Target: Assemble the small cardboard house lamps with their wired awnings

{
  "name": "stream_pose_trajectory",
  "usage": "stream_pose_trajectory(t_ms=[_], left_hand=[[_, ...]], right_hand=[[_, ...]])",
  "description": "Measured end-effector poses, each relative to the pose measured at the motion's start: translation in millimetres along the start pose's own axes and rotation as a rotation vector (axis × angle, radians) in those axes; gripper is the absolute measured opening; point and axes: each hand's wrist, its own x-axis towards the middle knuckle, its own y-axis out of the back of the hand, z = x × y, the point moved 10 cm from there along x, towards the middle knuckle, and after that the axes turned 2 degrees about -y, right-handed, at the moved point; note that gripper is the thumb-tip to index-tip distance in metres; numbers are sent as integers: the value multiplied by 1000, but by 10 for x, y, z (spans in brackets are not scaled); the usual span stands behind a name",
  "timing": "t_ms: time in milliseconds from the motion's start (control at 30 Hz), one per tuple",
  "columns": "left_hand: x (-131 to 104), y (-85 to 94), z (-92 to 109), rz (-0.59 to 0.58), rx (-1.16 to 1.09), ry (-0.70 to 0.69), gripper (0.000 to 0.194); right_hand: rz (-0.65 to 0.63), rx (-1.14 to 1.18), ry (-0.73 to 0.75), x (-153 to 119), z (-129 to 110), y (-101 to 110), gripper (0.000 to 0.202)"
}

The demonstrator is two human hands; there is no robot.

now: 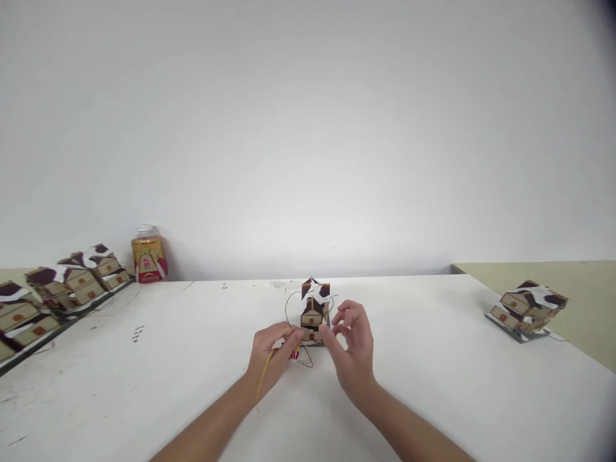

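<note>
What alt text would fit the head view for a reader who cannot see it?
Two bare hands work at a small cardboard model house on a white table: the left hand pinches a thin yellow wire, the right hand touches the house. More model houses and a bottle stand at left.

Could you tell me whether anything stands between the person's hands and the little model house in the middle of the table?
Nothing visible does. The left hand and right hand are already at the base of the model house, one on each side. Only thin wires loop around it, and a yellow wire runs over the left hand.
</note>
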Motion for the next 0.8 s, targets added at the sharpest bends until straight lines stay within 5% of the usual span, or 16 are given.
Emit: stream_pose_trajectory(t_ms=[100,167,400,567,800], left_hand=[[-13,-34,107,-38,54,-163,23],[-30,-31,169,-39,93,-263,18],[-142,-83,388,-70,238,-601,9],[-181,-143,364,-119,310,-632,11],[-211,-139,442,-87,329,-688,16]], right_hand=[[-29,-423,478,-186,-425,-137,9],[-60,-578,576,-270,-476,-250,1],[-70,-667,552,-263,-426,-311,12],[-173,-686,581,-231,-389,-362,9],[-394,-366,502,-219,-272,-473,13]])
